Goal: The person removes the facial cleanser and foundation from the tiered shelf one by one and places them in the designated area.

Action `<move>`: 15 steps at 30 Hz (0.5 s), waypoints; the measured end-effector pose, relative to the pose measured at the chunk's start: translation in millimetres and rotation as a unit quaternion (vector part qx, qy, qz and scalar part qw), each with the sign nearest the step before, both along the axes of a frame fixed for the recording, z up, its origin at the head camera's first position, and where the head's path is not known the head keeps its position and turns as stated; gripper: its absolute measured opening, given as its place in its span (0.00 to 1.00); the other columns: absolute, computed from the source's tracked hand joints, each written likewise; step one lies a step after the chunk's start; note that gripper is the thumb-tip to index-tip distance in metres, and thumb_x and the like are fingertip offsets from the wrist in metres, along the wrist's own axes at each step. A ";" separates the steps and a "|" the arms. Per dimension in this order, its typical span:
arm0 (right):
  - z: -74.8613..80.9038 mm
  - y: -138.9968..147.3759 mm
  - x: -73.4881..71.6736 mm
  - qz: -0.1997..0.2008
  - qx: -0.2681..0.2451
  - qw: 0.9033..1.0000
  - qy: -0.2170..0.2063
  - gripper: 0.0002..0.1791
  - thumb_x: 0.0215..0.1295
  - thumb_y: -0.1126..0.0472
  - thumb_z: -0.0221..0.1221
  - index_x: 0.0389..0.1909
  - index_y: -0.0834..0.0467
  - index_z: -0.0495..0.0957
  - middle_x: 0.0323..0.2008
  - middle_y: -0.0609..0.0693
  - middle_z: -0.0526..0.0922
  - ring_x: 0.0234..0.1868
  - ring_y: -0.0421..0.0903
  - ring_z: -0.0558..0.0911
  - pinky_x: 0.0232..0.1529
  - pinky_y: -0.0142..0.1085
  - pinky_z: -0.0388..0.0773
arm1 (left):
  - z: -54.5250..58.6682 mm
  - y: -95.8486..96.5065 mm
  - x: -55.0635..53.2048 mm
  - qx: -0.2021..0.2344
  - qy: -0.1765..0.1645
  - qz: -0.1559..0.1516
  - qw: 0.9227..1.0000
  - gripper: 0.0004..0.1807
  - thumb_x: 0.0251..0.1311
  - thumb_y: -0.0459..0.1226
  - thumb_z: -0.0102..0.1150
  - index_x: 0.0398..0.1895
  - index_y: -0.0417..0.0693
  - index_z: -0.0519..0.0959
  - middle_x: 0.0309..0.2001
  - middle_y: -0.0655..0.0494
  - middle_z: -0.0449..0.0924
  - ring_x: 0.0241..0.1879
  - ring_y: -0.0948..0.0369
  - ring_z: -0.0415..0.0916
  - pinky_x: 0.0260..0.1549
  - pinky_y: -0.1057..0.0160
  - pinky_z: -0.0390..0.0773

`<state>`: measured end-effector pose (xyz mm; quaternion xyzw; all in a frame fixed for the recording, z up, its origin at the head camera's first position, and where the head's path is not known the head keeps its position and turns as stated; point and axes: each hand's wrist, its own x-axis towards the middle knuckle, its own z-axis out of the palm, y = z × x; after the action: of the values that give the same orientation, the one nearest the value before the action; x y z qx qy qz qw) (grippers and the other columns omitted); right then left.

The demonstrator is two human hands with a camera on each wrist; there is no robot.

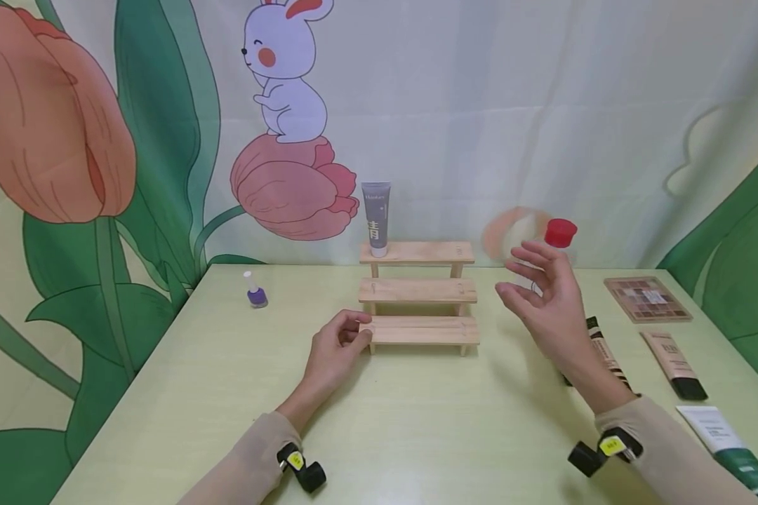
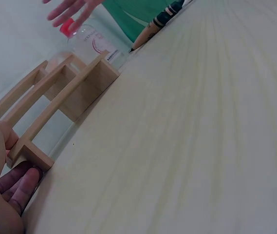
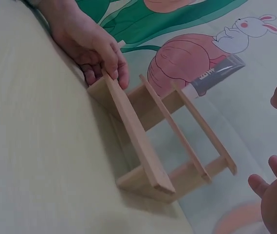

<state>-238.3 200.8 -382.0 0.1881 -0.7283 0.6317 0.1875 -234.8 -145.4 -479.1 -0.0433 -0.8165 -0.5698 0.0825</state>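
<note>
A three-tier wooden display stand point(image 1: 420, 290) stands at the middle of the table's back. My left hand point(image 1: 336, 347) pinches the left end of its lowest shelf; in the left wrist view curled fingers point(image 2: 24, 187) reach beneath the shelf. At the left of the top shelf a grey tube point(image 1: 377, 219) stands upright on its white cap. Raised to the right of the stand, my right hand point(image 1: 546, 298) has its fingers spread and holds nothing. Behind it is a clear bottle with a red cap point(image 1: 561, 233), partly hidden by the hand.
A purple nail polish bottle point(image 1: 256, 294) stands at the left. Along the right lie a checkered palette point(image 1: 648, 299), a beige tube with a black cap point(image 1: 673, 365), a white and green tube point(image 1: 733, 452) and a black-and-tan tube point(image 1: 606, 354) partly under my right forearm. A printed curtain point(image 1: 429, 126) hangs behind.
</note>
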 end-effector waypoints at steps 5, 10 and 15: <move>6.8 -26.3 -21.2 0.022 -0.024 0.999 0.000 0.39 0.73 0.72 0.70 0.80 0.57 0.65 0.71 0.52 0.76 0.72 0.57 0.79 0.62 0.29 0.83 | -0.1 -1.5 0.1 0.000 0.002 -0.002 1.000 0.10 0.76 0.36 0.68 0.56 0.56 0.87 0.45 0.54 0.87 0.43 0.57 0.82 0.42 0.65 0.82; 12.3 -51.2 -41.6 0.044 -0.036 0.998 0.000 0.38 0.73 0.71 0.70 0.79 0.56 0.67 0.70 0.53 0.77 0.72 0.59 0.78 0.63 0.32 0.84 | 0.1 -2.0 0.3 0.004 0.001 -0.004 1.000 0.10 0.76 0.36 0.68 0.56 0.56 0.87 0.45 0.53 0.86 0.43 0.57 0.82 0.42 0.65 0.81; 13.0 -73.2 -61.6 0.064 -0.044 0.997 0.002 0.38 0.72 0.69 0.72 0.79 0.54 0.67 0.70 0.55 0.76 0.72 0.60 0.79 0.65 0.39 0.84 | -0.2 -1.0 0.0 0.006 0.004 -0.005 1.000 0.10 0.76 0.36 0.68 0.56 0.55 0.87 0.45 0.53 0.86 0.44 0.57 0.82 0.43 0.65 0.82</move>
<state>-299.8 127.6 -368.9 0.2272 -0.6859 0.6734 0.1567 -234.8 -146.3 -479.3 -0.0491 -0.8125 -0.5749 0.0833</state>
